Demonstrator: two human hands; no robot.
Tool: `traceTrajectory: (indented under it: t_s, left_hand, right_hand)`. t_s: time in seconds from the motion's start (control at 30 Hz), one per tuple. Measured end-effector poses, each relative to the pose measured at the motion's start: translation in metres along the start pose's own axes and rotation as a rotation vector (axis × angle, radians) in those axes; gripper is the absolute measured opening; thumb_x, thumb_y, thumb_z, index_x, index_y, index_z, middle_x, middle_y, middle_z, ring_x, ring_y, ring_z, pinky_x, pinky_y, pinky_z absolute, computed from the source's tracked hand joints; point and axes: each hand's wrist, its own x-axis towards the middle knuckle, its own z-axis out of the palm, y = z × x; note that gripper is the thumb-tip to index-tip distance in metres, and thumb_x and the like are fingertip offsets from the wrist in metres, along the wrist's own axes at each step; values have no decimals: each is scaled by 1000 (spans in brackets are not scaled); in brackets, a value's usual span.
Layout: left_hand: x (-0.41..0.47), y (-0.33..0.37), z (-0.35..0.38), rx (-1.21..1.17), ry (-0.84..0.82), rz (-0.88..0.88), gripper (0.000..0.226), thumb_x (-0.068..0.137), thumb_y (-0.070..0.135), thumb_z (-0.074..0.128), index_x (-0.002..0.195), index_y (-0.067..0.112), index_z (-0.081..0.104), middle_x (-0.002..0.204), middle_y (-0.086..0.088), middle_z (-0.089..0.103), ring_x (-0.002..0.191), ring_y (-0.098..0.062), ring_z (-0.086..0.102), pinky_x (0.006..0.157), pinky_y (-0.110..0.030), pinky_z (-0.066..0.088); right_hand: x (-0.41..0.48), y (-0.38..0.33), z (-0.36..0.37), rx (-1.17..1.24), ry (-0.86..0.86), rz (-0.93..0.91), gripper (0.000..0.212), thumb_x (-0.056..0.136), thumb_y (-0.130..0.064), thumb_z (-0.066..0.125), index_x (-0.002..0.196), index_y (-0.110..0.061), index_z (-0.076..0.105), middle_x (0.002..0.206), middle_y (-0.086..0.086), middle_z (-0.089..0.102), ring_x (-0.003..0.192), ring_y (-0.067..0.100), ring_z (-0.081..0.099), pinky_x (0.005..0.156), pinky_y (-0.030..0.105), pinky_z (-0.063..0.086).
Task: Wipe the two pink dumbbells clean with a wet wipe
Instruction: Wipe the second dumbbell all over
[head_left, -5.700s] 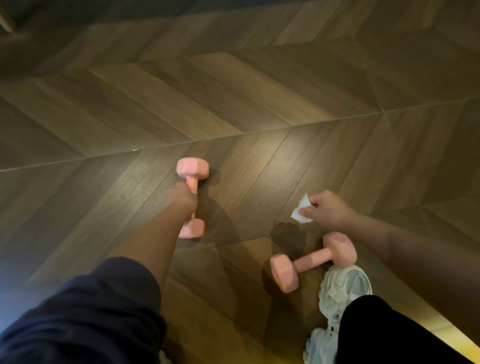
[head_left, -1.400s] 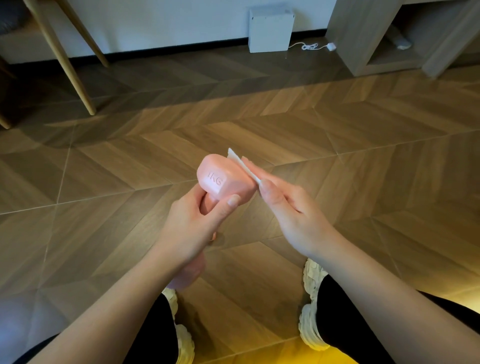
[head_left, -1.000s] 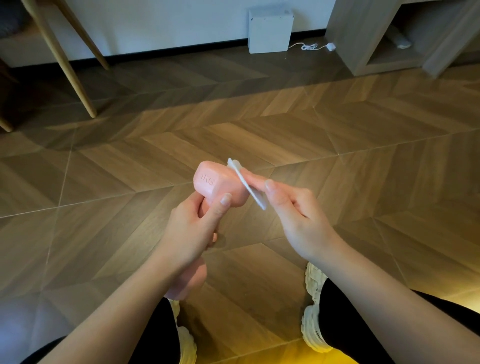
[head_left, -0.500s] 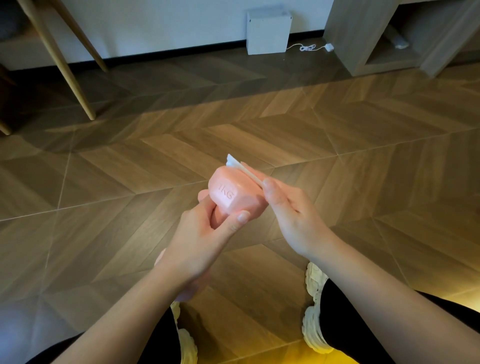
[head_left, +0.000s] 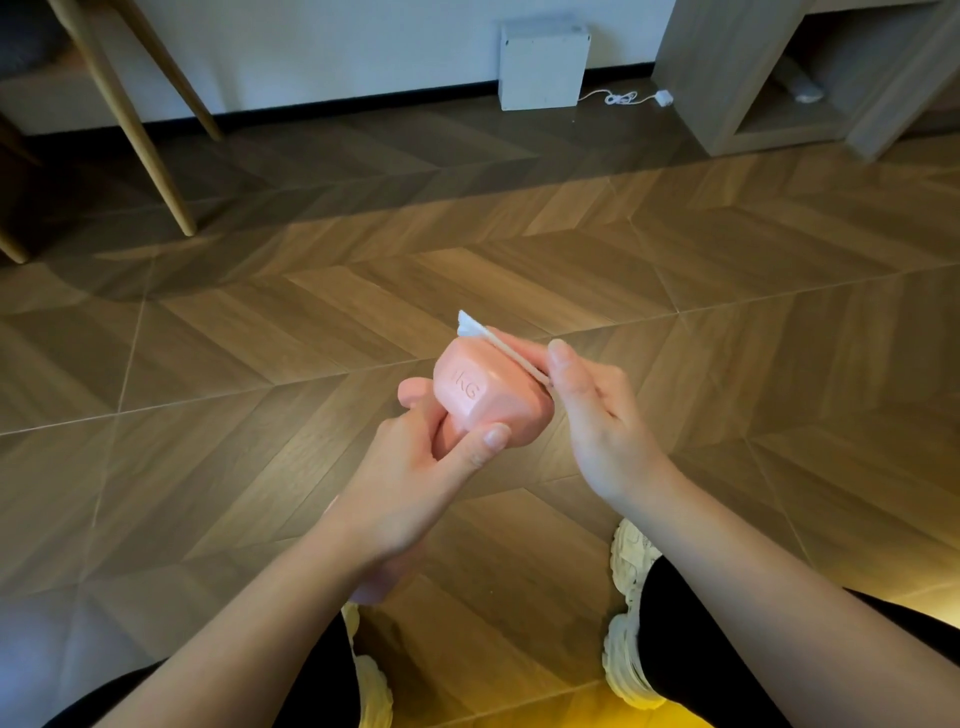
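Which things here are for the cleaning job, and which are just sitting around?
For the job:
- pink dumbbell, held in the left hand
- wet wipe, pressed on it by the right hand

Just sitting around:
- white box by the wall
- white cable
- chair legs
- wooden shelf

One pink hexagonal-ended dumbbell (head_left: 485, 397) stamped 1KG was in view. One thin white wet wipe (head_left: 475, 328) lay against its top. Two bare hands showed, one left (head_left: 415, 483) and one right (head_left: 597, 415). Two chunky white sneakers (head_left: 628, 613) stood on the wooden herringbone floor. Two slanted light-wood furniture legs (head_left: 130, 119) were visible, plus one white square box (head_left: 543, 65) and one white cable (head_left: 623, 97) beside it.
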Motion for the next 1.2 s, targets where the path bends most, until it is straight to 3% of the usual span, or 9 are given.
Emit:
traceTrajectory:
  t_s: [0.07, 0.2, 0.37, 0.53, 0.67, 0.83, 0.97, 1.2]
  left_hand:
    - [0, 0, 1, 17, -18, 0, 57, 56, 94, 54, 80, 43, 60, 65, 16, 60, 55, -3, 51, 57, -24, 37]
    - [2, -1, -3, -5, -29, 27, 51, 59, 93, 54, 76, 46, 60, 57, 17, 56, 52, -5, 48, 56, -26, 35]
    - [-1, -1, -1, -9, -113, 29, 49, 59, 94, 56, 80, 50, 63, 72, 11, 57, 55, -2, 51, 52, -22, 39]
    - [1, -1, -5, 6, -98, 41, 50, 58, 96, 52, 72, 48, 60, 55, 10, 52, 49, -5, 44, 54, -27, 35]
    - [-2, 0, -3, 41, -137, 22, 49, 58, 94, 53, 80, 51, 62, 70, 13, 57, 56, -1, 52, 55, -20, 39]
    - [-1, 2, -5, -33, -53, 32, 63, 59, 90, 58, 77, 29, 56, 55, 10, 49, 48, -6, 39, 52, -29, 33]
    - [3, 6, -8, -154, 14, -37, 65, 66, 78, 58, 76, 15, 50, 55, 6, 47, 46, -10, 38, 45, -22, 33]
    - [-3, 4, -2, -109, -70, 13, 53, 57, 90, 62, 67, 38, 61, 57, 7, 44, 54, -11, 35, 57, -35, 32]
  right_hand:
    - [1, 0, 1, -9, -6, 23, 47, 104, -31, 32, 129, -6, 63, 130, 4, 66, 126, 16, 58, 108, 42, 44]
    - [-1, -2, -3, 6, 36, -47, 51, 103, -37, 31, 123, -6, 68, 126, 4, 69, 124, 16, 60, 105, 33, 45]
    - [-3, -3, 1, -17, 7, -64, 52, 102, -35, 32, 127, -2, 64, 128, 7, 67, 126, 21, 59, 106, 49, 45]
    - [-5, -3, -1, -40, 36, -105, 49, 103, -31, 32, 125, -3, 65, 128, 7, 67, 126, 20, 59, 106, 50, 45]
    - [-3, -3, 0, -35, 17, -64, 47, 102, -35, 33, 126, -10, 66, 125, 3, 69, 122, 20, 62, 102, 49, 48]
    - [-6, -5, -3, -50, 24, -100, 49, 103, -31, 33, 126, -1, 64, 129, 7, 67, 127, 19, 58, 107, 46, 45]
    - [-8, -7, -3, -56, 23, -139, 46, 103, -24, 32, 125, 1, 65, 131, 8, 65, 129, 18, 56, 109, 39, 43]
    - [-3, -4, -1, -79, 22, -51, 43, 104, -24, 34, 130, -4, 63, 131, 4, 66, 128, 15, 57, 107, 46, 44]
